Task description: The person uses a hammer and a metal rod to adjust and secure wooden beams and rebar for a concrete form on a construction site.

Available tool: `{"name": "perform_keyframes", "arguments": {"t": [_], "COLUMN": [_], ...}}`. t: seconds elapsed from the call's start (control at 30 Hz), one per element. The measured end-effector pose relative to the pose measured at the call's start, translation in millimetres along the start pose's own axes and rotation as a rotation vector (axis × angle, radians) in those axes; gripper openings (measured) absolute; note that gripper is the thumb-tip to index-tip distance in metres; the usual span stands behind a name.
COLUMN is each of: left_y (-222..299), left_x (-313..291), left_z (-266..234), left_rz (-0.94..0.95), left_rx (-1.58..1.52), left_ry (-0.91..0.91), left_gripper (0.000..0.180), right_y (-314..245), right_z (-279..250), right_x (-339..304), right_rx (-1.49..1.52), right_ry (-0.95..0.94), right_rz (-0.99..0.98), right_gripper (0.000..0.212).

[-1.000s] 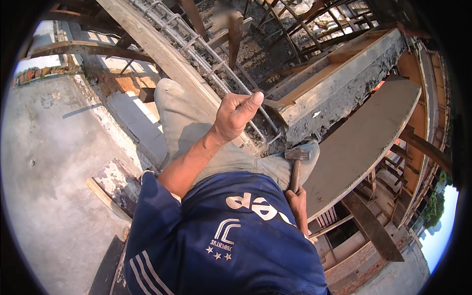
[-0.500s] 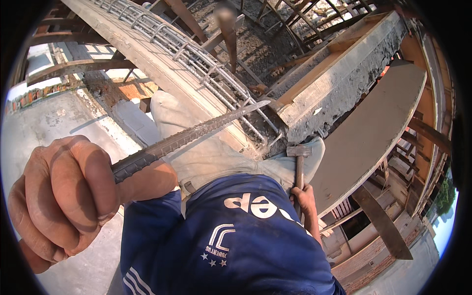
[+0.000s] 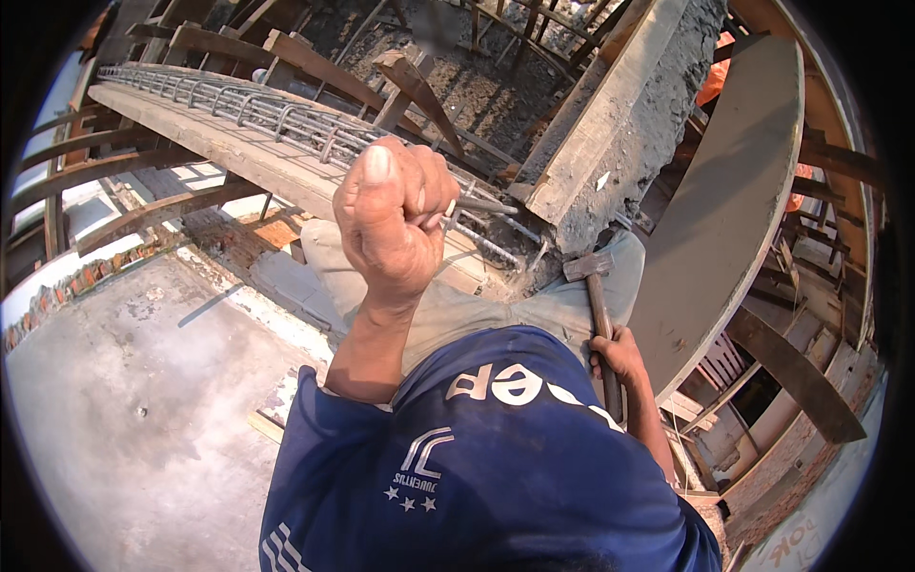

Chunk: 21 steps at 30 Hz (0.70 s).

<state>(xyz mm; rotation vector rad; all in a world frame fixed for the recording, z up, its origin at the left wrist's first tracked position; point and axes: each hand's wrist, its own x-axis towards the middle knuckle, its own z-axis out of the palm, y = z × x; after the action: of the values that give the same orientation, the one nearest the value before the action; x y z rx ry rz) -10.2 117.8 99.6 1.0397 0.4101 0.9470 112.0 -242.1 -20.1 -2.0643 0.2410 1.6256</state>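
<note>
My left hand (image 3: pixel 396 210) is raised in front of my chest, its fingers wrapped tightly in a fist round a ribbed steel bar (image 3: pixel 488 204). Only a short end of that bar shows beyond the fist, pointing right toward the corner of a rough concrete beam (image 3: pixel 620 124); the rest is hidden by the hand. Lower and to the right, my right hand (image 3: pixel 620 351) grips the wooden handle of a hammer (image 3: pixel 598 303). The steel hammer head (image 3: pixel 587 267) is up, over my right thigh and just below the beam's broken end.
A cage of steel reinforcing bars (image 3: pixel 286 119) runs along a long board (image 3: pixel 219 148) to the far left. On the right stands a curved grey panel (image 3: pixel 724 200). Timber props (image 3: pixel 419 95) fill the space beyond. A concrete slab (image 3: pixel 143 381) lies lower left.
My left hand has swung from the lower left up to the middle, turning the bar so its tip points at the beam corner. The right hand still holds the hammer; the view has shifted.
</note>
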Motion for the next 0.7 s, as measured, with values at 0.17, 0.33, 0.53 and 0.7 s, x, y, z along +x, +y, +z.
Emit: {"name": "perform_keyframes", "arguments": {"t": [0.17, 0.33, 0.53, 0.7], "left_y": [-67.4, -22.0, -24.5, -21.0], "left_x": [-26.8, -6.5, 7.3, -32.3], "left_z": [-3.5, 3.7, -0.9, 19.9], "left_rz": [0.034, 0.023, 0.066, 0.1], "left_rx": [0.112, 0.03, 0.025, 0.03], "left_ry": [0.015, 0.133, 0.174, 0.034], "left_gripper": [0.038, 0.041, 0.043, 0.041], "right_y": [-5.3, 7.7, 17.2, 17.7], "right_z": [-2.2, -2.6, -5.8, -6.2], "right_x": [-6.4, -2.7, 3.2, 2.1], "right_rx": [-0.01, 0.022, 0.004, -0.004], "right_ry": [-0.029, -0.043, -0.077, -0.092], "right_rz": [-0.001, -0.045, -0.083, -0.149], "right_gripper": [0.015, 0.014, 0.012, 0.012]}}
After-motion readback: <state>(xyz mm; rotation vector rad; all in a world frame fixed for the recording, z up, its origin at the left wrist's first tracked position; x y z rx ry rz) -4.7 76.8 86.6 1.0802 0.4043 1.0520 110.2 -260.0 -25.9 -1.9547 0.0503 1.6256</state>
